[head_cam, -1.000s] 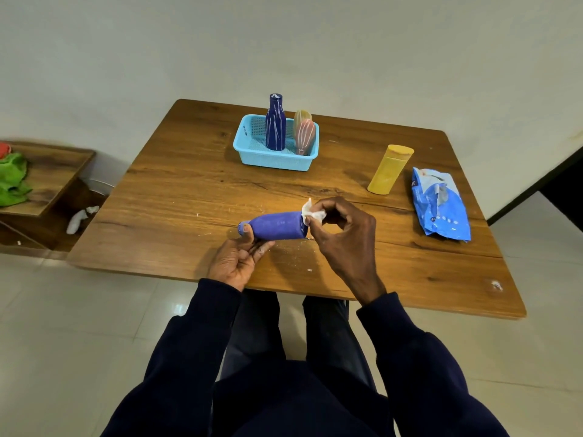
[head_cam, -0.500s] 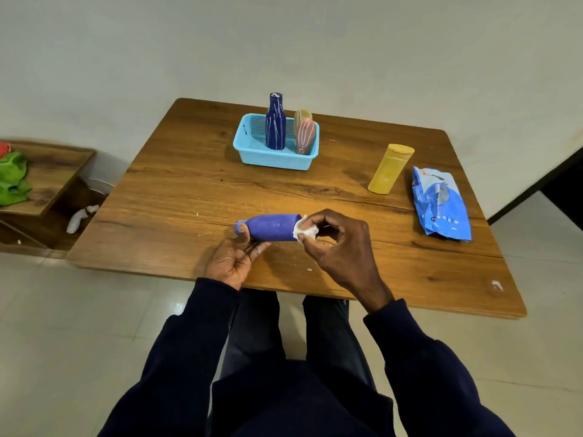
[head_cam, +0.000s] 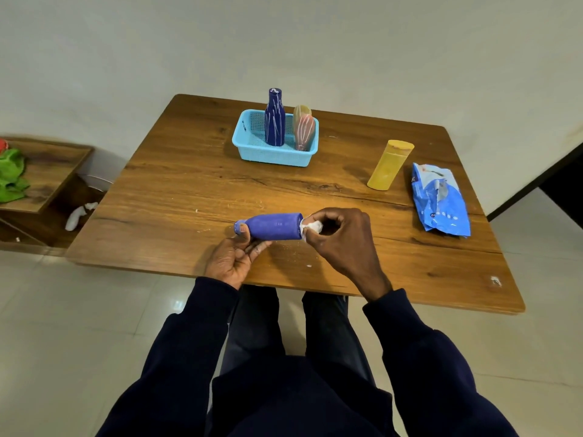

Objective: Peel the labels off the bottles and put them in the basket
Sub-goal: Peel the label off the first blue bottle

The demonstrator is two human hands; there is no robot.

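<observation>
A purple bottle (head_cam: 273,227) lies on its side near the front of the wooden table (head_cam: 189,184), cap to the left. My left hand (head_cam: 235,257) holds it at the cap end, thumb on top. At the bottle's base end my right hand (head_cam: 339,238) pinches a crumpled white label (head_cam: 312,227). The light blue basket (head_cam: 252,146) stands at the back of the table. A dark blue bottle (head_cam: 274,118) and a pinkish bottle (head_cam: 303,129) stand upright in it. A yellow bottle (head_cam: 389,165) stands to the basket's right.
A blue plastic packet (head_cam: 440,200) lies at the table's right side. Small white scraps (head_cam: 309,265) dot the wood near my hands. A low wooden shelf (head_cam: 47,171) with green cloth (head_cam: 11,175) stands at the left, with a white object (head_cam: 77,216) below it.
My right hand with the white label dropped from the bottle's upper base edge to beside its base. The bottle shifted slightly left in my left hand.
</observation>
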